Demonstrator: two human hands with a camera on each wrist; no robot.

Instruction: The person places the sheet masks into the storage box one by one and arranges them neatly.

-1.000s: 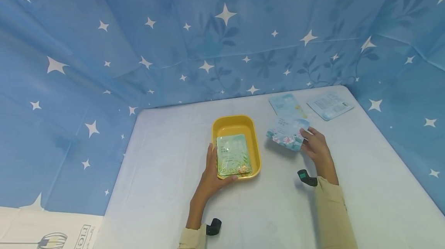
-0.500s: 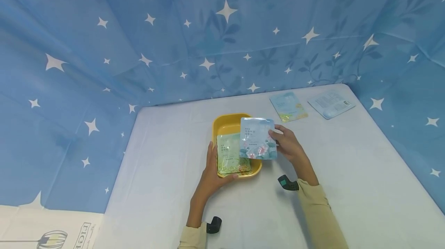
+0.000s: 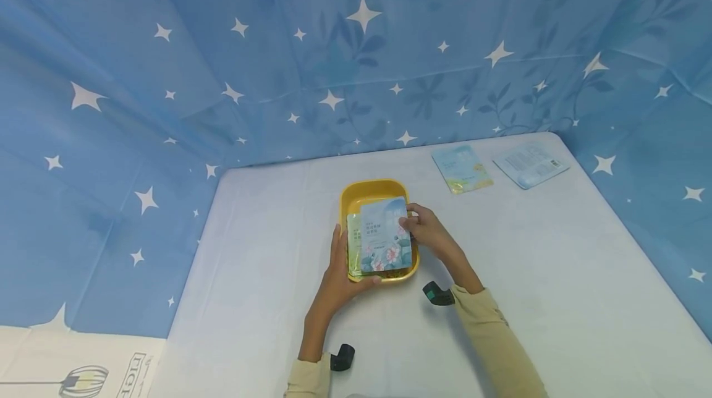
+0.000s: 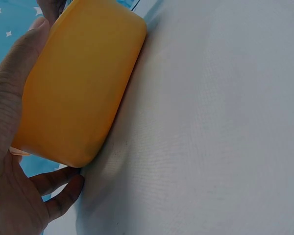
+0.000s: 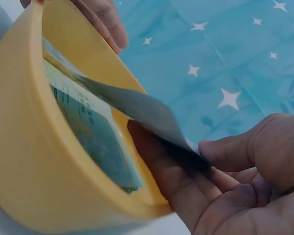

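Note:
My left hand holds the near left corner of a yellow plastic bin, thumb along the near side and fingers along the left side. In the left wrist view the bin's outer wall fills the space beside the thumb. My right hand pinches the right edge of a blue face mask packet printed with pink flowers. This packet slants down inside the bin, over a green face mask packet that it partly hides. In the right wrist view, the thumb and fingers clamp the packet's edge by the rim.
Two more packets lie at the back right of the white-covered table: a light blue one with yellow flowers and one with its printed back up. A blue star-patterned curtain stands behind the table.
My right hand has carried the blue face mask packet leftward from the table's right side and lowered it into the bin over the green one. The left hand has stayed on the bin.

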